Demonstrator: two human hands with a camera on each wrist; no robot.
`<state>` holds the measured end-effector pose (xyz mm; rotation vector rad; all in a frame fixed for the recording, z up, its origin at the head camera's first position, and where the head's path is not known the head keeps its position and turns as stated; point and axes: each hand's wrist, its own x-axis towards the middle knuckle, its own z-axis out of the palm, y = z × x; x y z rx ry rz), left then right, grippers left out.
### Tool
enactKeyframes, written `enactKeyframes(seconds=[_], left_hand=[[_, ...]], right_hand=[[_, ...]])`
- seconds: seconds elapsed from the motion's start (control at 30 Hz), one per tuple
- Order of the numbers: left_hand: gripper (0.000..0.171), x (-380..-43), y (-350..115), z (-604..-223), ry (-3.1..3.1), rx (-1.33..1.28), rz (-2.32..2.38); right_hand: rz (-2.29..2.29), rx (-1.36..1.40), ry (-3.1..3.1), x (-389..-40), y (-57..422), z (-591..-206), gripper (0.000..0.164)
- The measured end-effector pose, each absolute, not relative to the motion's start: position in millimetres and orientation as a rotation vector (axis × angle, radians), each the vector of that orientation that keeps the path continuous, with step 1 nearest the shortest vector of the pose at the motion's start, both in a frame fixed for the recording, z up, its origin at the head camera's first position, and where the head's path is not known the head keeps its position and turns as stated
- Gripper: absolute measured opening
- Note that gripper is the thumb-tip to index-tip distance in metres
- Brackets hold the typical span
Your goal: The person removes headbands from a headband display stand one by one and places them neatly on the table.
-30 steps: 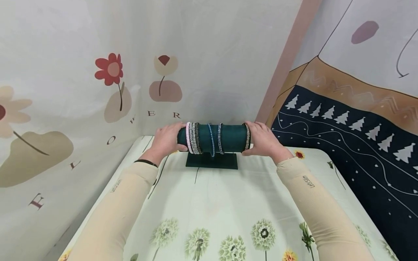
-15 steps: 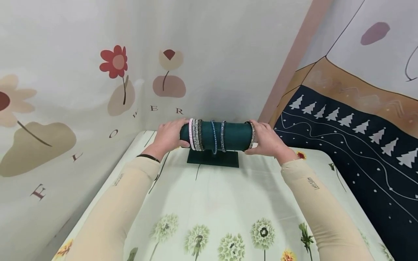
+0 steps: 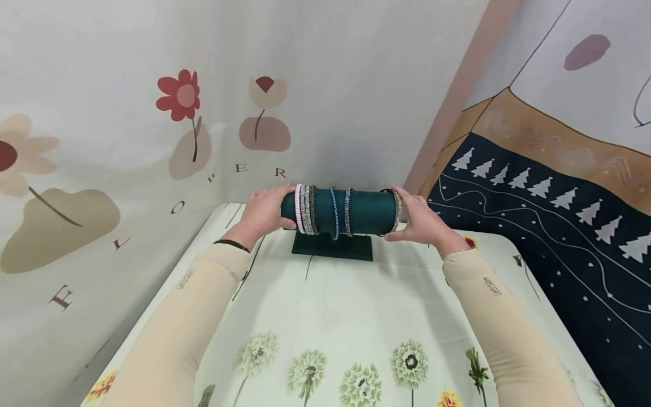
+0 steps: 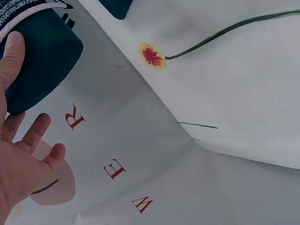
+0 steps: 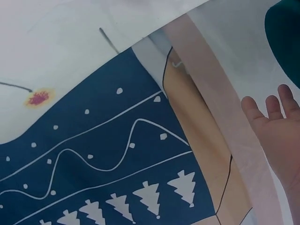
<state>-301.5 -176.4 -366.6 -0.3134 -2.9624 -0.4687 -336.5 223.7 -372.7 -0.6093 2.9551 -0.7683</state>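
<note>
A dark green bracelet stand [image 3: 370,212] has a padded horizontal roll above a flat base [image 3: 333,247]. My left hand [image 3: 264,212] grips the roll's left end, thumb in front; in the left wrist view the thumb [image 4: 11,58] lies against the fabric. Around the roll sit a pink bracelet [image 3: 298,209], several silver and dark ones [image 3: 307,210] beside it, a thin blue one [image 3: 334,213] and a blue-grey one [image 3: 348,212]. At the right end, my right hand [image 3: 426,220] holds a glittery bracelet [image 3: 398,210] between thumb and fingers. The right wrist view does not show that bracelet.
The stand rests near the far edge of a table with a pale flowered cloth [image 3: 330,305]. Close behind hangs a light curtain [image 3: 351,113] with printed flowers and letters. A navy cloth with white trees [image 3: 539,237] hangs at the right.
The view shifted slightly. My right hand and the glittery bracelet have moved a little rightward along the roll, toward its end. My left hand keeps its hold on the left end.
</note>
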Motion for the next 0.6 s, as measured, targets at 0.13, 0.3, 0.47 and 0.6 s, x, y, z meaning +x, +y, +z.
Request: enactKeyframes(seconds=[0.13,0.3,0.47,0.6], left_hand=[[0.098,-302,-176,-367,-2.957,-0.314,-0.456],[0.098,-303,-177,-370,-2.96,-0.322,-0.469],[0.099,-304,-175,-367,-2.964,-0.309,-0.48],[0.099,-303,-175,-365,-2.961,-0.308,-0.478]], right_hand=[[-0.777,-0.615,2.954,-337,228,-374,0.127],[-0.737,-0.635,2.954,-336,231,-375,0.128],[-0.618,-0.664,3.009,-339,235,-376,0.129],[-0.534,-0.675,3.056,-341,236,-375,0.13]])
